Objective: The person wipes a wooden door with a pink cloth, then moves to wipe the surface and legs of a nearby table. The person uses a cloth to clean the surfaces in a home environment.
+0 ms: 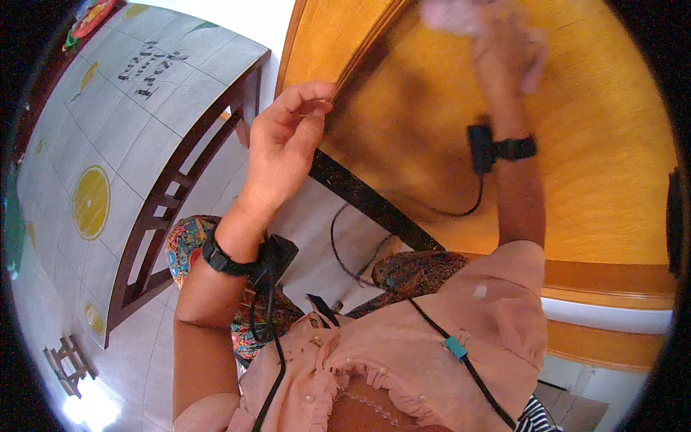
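My left hand [289, 140] is raised at the centre left, its fingers and thumb pinched at the edge of a varnished wooden door or panel [318, 48]. At the upper right, my right hand [505, 48] is blurred over a broad orange-brown wooden surface [588, 135]. A pale pink item, apparently a cloth [451, 15], shows beside its fingers and seems held in it; the blur hides the exact grip. Each wrist wears a black strap with a small dark device, the left one [275, 256] and the right one [480, 146], both with cables.
To the left stands a dark-framed table with a tile-patterned cover [124, 146] bearing lemon prints and writing. A dark strip [372, 197] edges the wooden surface. Black cable [334, 243] loops near my knees. A small wooden stool-like object [70, 364] is at the lower left.
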`<action>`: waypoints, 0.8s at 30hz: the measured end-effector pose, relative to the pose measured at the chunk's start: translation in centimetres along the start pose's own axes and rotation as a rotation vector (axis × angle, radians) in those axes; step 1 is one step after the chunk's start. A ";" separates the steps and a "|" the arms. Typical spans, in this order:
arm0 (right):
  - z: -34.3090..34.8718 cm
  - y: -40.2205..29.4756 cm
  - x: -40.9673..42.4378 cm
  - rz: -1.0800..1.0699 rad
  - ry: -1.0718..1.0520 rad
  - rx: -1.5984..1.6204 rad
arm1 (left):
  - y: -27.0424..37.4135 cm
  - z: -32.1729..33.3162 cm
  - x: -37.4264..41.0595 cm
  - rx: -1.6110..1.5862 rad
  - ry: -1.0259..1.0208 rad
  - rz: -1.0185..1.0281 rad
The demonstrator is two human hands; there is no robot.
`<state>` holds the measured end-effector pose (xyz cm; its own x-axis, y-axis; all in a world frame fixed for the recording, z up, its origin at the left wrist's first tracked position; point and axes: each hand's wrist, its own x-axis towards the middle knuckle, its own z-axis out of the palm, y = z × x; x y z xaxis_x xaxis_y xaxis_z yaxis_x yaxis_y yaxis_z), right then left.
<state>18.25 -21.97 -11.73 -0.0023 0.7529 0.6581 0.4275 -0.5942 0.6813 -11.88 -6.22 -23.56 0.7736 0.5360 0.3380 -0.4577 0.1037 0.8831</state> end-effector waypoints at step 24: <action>-10.2 11.9 3.1 0.123 0.237 -0.345 | -2.2 1.4 -1.2 0.051 -0.124 -0.085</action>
<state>14.07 -29.60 1.68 -0.1951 0.6091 0.7687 0.1105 -0.7651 0.6343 -11.19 -8.27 -25.40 0.8584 0.4188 0.2961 -0.3675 0.0996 0.9247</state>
